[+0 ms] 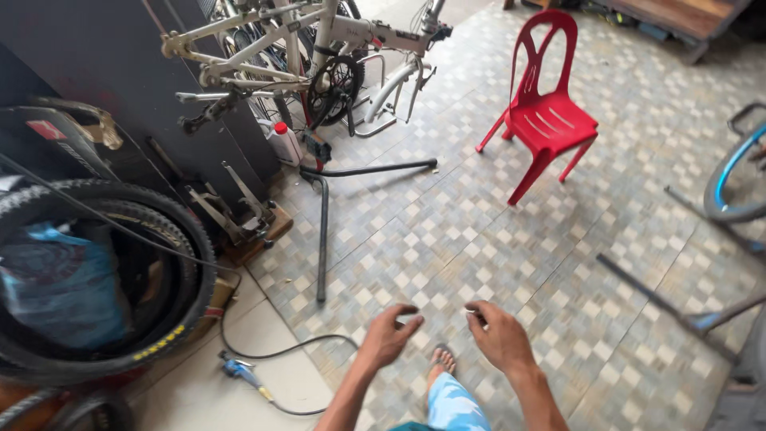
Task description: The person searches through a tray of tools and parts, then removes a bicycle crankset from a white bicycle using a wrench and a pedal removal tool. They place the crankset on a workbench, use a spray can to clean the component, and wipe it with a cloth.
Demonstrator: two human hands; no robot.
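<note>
Both hands empty over tiled floor (479, 239), left hand (388, 335) fingers curled loose, right hand (499, 334) maybe pinching something small; hose (263, 355) at floor's left edge could snag the sandalled foot (440, 361).

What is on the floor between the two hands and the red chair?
In the head view, only bare patterned floor tiles lie between the left hand, the right hand and the red chair.

Blue-rimmed wheel (738, 179) cut off, perhaps bicycle's.
</note>
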